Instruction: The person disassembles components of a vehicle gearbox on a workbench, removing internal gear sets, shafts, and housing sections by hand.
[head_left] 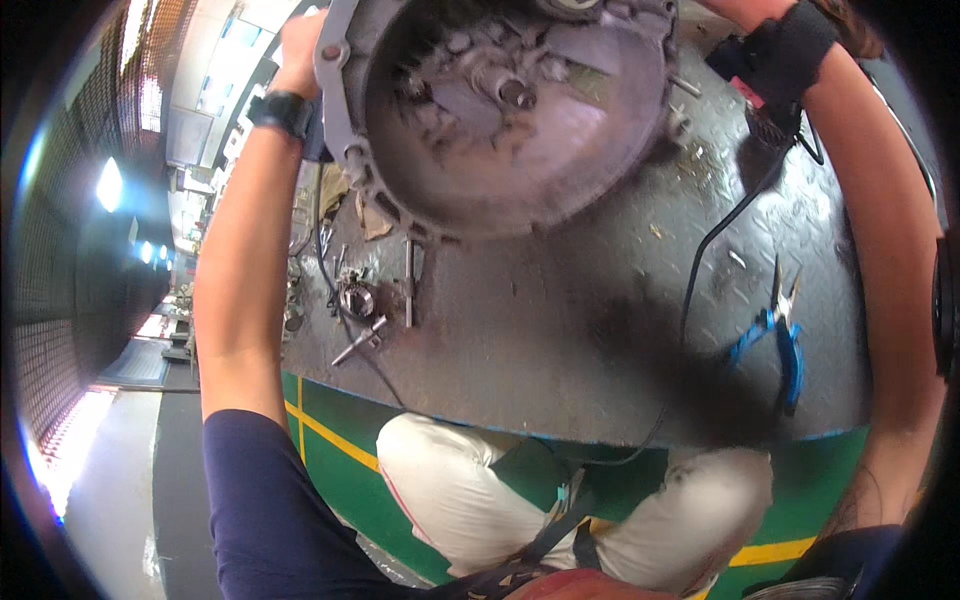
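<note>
A large grey metal gearbox housing (345, 110) fills the upper middle, its round open mouth toward me and a shaft (516, 94) at its centre. Its inside is blurred. My left hand (300, 48) is closed at the housing's left edge, with its fingertips hidden behind the metal. At the upper right, my right hand (745, 10) reaches to the housing's other side. The top of the picture cuts off its fingers, so its grip does not show. Needle-nose pliers (785, 345) with blue handles lie spread on the table, below my right wrist.
The dark metal table (560, 350) has a curved blue front edge. On its left lie a T-shaped bar (409, 285), a short metal rod (358, 341) and a round metal part (356, 298). A black cable (692, 285) crosses the right side. My legs (450, 490) are below the edge.
</note>
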